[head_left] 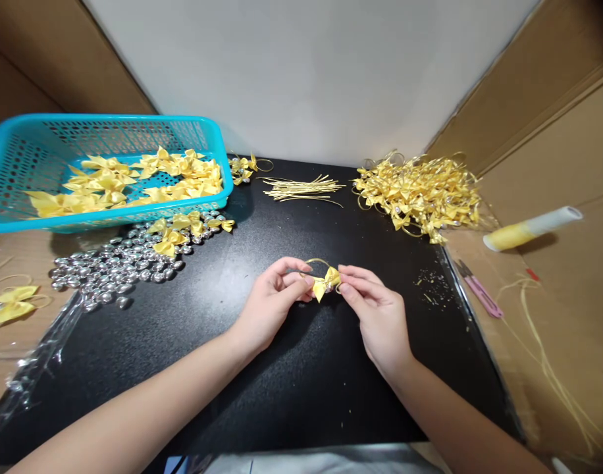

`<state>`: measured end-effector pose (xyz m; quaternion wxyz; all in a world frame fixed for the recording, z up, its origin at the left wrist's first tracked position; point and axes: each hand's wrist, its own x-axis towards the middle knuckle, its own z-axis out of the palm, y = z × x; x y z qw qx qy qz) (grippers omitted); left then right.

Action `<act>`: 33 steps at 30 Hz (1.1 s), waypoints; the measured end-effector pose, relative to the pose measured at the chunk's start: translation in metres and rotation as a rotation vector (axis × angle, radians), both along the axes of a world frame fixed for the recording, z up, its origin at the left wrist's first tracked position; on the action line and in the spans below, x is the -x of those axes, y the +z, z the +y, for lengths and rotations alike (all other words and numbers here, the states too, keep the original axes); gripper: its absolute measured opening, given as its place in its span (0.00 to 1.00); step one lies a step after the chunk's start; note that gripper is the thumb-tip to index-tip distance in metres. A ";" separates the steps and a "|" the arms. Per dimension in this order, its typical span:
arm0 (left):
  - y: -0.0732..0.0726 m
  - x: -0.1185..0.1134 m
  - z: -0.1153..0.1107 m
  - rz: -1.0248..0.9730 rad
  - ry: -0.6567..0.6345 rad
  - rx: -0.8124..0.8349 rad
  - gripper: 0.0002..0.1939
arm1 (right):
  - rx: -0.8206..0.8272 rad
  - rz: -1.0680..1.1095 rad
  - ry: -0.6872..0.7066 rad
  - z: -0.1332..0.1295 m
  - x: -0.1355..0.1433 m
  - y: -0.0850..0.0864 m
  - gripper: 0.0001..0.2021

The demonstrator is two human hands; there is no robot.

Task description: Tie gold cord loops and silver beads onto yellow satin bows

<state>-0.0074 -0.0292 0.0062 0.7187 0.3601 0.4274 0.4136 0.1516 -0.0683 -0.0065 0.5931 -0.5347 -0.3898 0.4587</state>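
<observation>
Over the middle of the black table, a yellow ribbon bow with a silver bead at its centre is held between both hands. A gold cord loop rises behind the bow. My left hand pinches the bow's left side between thumb and fingers. On the other side, my right hand grips the bow's right edge with thumb and index finger. Fingertips partly cover the bow and the ends of the cord.
A blue basket holds yellow bows at the left. Silver beads lie before it, some bows on them. Gold cord pieces lie at the back. Right are piled finished-looking bows, pink-handled snips and a tube.
</observation>
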 end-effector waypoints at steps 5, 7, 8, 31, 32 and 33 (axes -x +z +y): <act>0.000 0.000 -0.003 0.015 0.015 -0.129 0.15 | 0.054 0.089 0.087 -0.001 0.002 -0.002 0.05; 0.000 -0.001 -0.004 0.044 0.027 -0.181 0.15 | 0.052 0.094 0.086 -0.001 0.003 -0.002 0.04; 0.000 -0.001 -0.004 0.058 0.035 -0.206 0.14 | 0.050 0.092 0.075 0.000 0.003 -0.003 0.04; -0.003 -0.006 -0.010 0.050 0.055 -0.115 0.15 | 0.074 0.160 0.017 -0.002 0.004 -0.002 0.06; -0.003 -0.006 -0.010 0.043 0.055 -0.115 0.15 | 0.079 0.168 0.014 -0.002 0.004 -0.002 0.06; -0.002 -0.007 -0.010 0.040 0.053 -0.115 0.15 | 0.084 0.175 0.013 -0.002 0.004 -0.002 0.06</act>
